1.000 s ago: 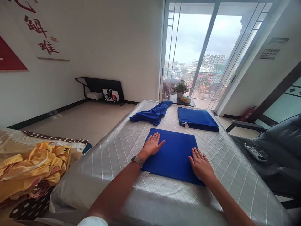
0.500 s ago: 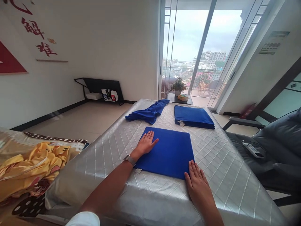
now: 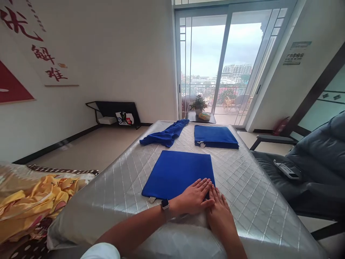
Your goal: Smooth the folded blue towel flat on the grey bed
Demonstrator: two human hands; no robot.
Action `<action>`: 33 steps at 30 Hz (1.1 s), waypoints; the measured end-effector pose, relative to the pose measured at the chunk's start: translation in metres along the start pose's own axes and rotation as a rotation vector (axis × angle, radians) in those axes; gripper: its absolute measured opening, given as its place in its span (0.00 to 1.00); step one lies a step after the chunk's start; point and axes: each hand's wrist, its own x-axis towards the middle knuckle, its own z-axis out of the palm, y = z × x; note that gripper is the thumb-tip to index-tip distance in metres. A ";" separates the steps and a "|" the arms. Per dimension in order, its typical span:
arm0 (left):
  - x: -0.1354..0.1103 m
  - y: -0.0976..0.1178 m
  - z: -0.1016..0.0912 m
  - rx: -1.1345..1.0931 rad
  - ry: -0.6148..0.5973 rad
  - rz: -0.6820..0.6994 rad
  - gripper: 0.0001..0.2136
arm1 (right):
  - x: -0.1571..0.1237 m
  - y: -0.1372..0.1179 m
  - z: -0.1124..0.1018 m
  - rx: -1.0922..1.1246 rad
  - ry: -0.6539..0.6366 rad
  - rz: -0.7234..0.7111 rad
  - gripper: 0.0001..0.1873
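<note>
A flat blue square of cloth [image 3: 176, 171] lies on the silver quilted mattress [image 3: 121, 190], a small white tag at its near left corner. My left hand [image 3: 195, 196] rests with its fingers stretched out on the cloth's near right part, a watch on the wrist. Beside it, touching, my right hand [image 3: 219, 208] lies flat along the right edge near the same corner, fingers extended. Both palms face down and hide that corner. Farther back are a stack of folded blue cloths [image 3: 215, 136] and a crumpled blue cloth [image 3: 165, 133].
A dark armchair [image 3: 304, 165] with a white power strip [image 3: 287, 169] on its seat stands at the right. Yellow bedding [image 3: 45, 198] is heaped at the left. Beyond the mattress, a potted plant [image 3: 198, 103] stands on a small table by the sliding glass door.
My left hand has moved right and nearer, from the cloth's left side to its near right corner beside my right hand. My right hand stays at the right edge. The view has tilted up slightly.
</note>
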 end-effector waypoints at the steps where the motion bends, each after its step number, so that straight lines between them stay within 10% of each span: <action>1: -0.003 -0.001 -0.001 -0.009 -0.004 -0.020 0.33 | 0.000 0.000 0.000 0.001 0.001 0.012 0.32; 15: -0.167 -0.073 -0.025 0.124 0.035 -0.605 0.35 | 0.003 0.005 0.013 0.003 0.057 0.032 0.34; 33: -0.169 -0.054 -0.025 0.176 0.445 -0.598 0.25 | 0.009 0.024 0.031 0.018 0.176 -0.009 0.36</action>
